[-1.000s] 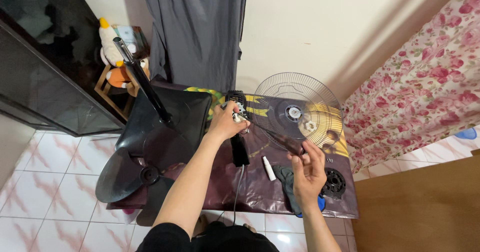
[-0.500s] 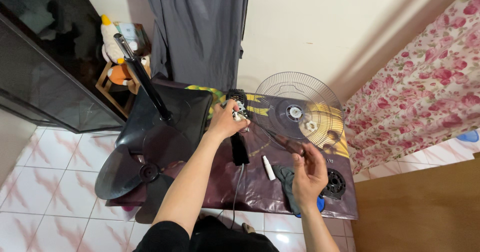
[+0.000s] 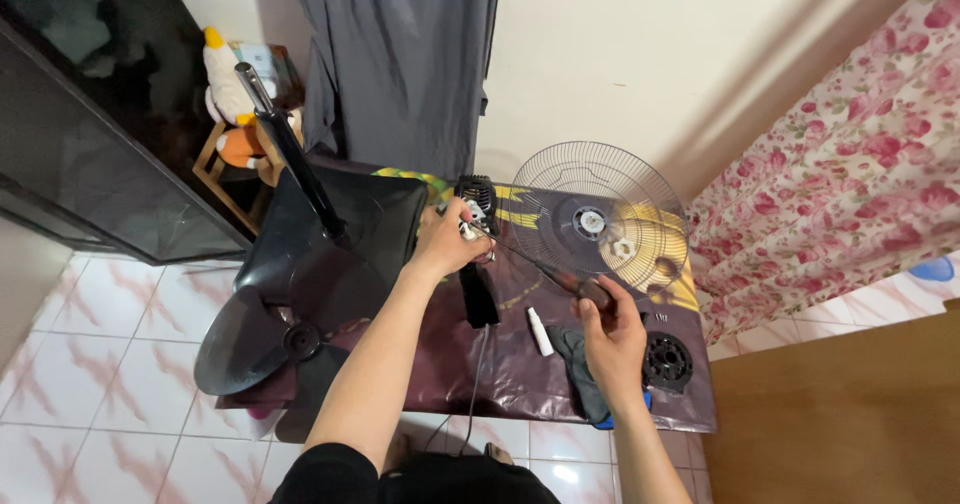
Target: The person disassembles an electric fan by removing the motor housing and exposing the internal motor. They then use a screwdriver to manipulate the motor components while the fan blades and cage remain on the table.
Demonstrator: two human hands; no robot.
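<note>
— What differs from half a second back?

— The right hand was spread loosely around the screwdriver; now its fingers are curled shut on the dark handle. The shaft slants up and left to the fan motor unit, which lies mid-mat, where the left hand clasps its far end. The tip seems to meet the metal part under that hand, though it is too small to be sure.

— And around them?

— Everything lies on a dark plastic sheet on the tiled floor. To the left sits the black fan base with its pole leaning up and left, and nearer, the black fan blade. To the right stands a wire fan guard; the screwdriver's shaft crosses in front of its lower left edge. A small white bottle lies between the hands, a grey cloth lies partly under the right wrist, and a round black grille piece sits just right of it.

— Any containers?

— Only a wooden rack at far left; a stuffed toy sits on it.
</note>
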